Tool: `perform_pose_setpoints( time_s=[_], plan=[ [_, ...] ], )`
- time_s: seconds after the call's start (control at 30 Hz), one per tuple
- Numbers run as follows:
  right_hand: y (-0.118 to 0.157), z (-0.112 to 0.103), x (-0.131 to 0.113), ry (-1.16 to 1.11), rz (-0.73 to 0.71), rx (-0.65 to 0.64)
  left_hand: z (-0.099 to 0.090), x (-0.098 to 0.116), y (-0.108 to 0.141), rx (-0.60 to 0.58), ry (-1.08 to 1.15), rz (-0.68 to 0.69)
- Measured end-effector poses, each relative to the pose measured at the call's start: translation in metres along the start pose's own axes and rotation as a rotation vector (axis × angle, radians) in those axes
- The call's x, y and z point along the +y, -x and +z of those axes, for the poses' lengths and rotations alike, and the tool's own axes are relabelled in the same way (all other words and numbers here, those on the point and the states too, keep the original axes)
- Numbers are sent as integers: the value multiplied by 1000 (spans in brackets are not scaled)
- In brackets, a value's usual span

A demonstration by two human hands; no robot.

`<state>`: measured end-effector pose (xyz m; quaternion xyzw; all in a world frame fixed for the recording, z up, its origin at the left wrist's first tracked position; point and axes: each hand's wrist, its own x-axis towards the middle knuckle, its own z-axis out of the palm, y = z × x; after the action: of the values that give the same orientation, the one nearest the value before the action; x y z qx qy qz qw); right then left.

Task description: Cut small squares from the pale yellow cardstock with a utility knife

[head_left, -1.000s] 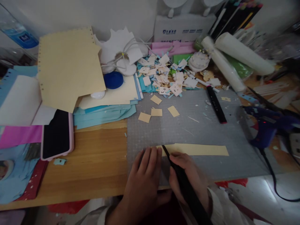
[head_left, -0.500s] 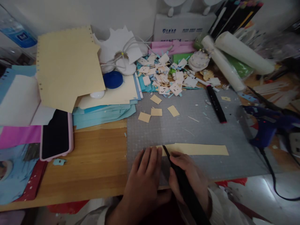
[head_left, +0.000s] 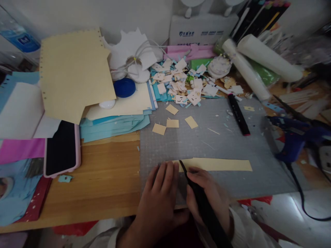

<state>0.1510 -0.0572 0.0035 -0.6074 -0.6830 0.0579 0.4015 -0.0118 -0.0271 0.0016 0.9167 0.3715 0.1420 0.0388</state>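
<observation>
My left hand (head_left: 160,193) lies flat, fingers stretched out, with its fingertips on the left end of a pale yellow paper strip (head_left: 222,164). In my right hand (head_left: 210,193) is a black utility knife (head_left: 200,199), gripped around the handle. Its thin dark blade points up and left and meets the strip just right of my left fingertips. The strip rests on a grey cutting mat (head_left: 165,148). Beyond it lie several small yellow paper rectangles (head_left: 172,123). The strip's left end is partly hidden under my left fingers.
A black marker (head_left: 238,115) lies on the mat, with a blue glue gun (head_left: 292,137) and its cord at right. Small paper cutouts (head_left: 181,81) are heaped at the back. To the left are yellow card (head_left: 74,72), light-blue sheets (head_left: 113,127) and a phone (head_left: 62,148).
</observation>
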Motion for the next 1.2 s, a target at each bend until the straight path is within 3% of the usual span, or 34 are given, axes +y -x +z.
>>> perform_pose_setpoints(
  time_s=[1.2],
  plan=[
    [-1, 3, -1, -4, -50, 16, 1, 1, 1, -3, 31, -5]
  ],
)
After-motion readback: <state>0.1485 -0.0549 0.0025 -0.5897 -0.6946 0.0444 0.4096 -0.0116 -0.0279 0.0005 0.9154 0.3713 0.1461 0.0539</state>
